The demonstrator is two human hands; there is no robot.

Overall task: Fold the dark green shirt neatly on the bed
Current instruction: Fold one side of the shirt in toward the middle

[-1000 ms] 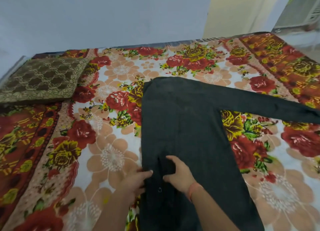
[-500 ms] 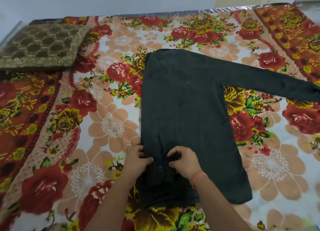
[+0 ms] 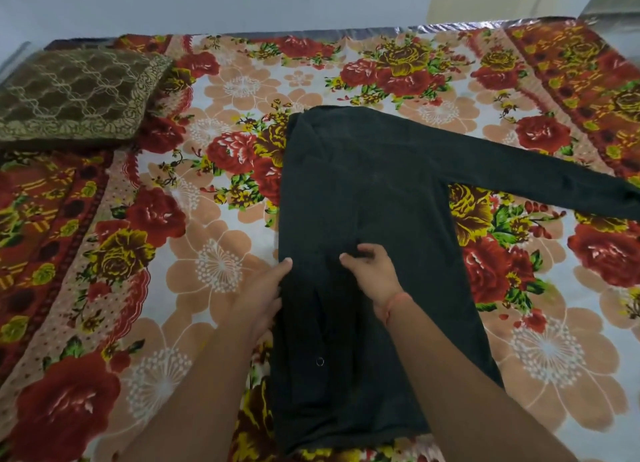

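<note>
Cloth of the dark green shirt (image 3: 374, 191) lies flat across the middle of the bed (image 3: 214, 271), shoulders toward the far edge and lower end toward the near edge. Its left side is turned in over the body, so that sleeve is hidden and only lengthwise ridges show there. The other sleeve stretches toward the bed's right edge, where the frame cuts off its cuff. The left hand (image 3: 263, 299) rests along the shirt's left fold with fingers extended, gripping nothing; whether their tips slip under the cloth cannot be told. The right hand (image 3: 372, 274) sits on the shirt's middle, fingers curled against the thumb to pinch a small ridge of fabric, an orange thread (image 3: 398, 300) round its wrist. A small round fastener (image 3: 319, 361) shows lower down — too small to tell snap from button. Both forearms cross the near edge, and the right one covers part of the hem. A brown patterned pillow (image 3: 72, 94) lies at the far-left corner — its left end cut off.
</note>
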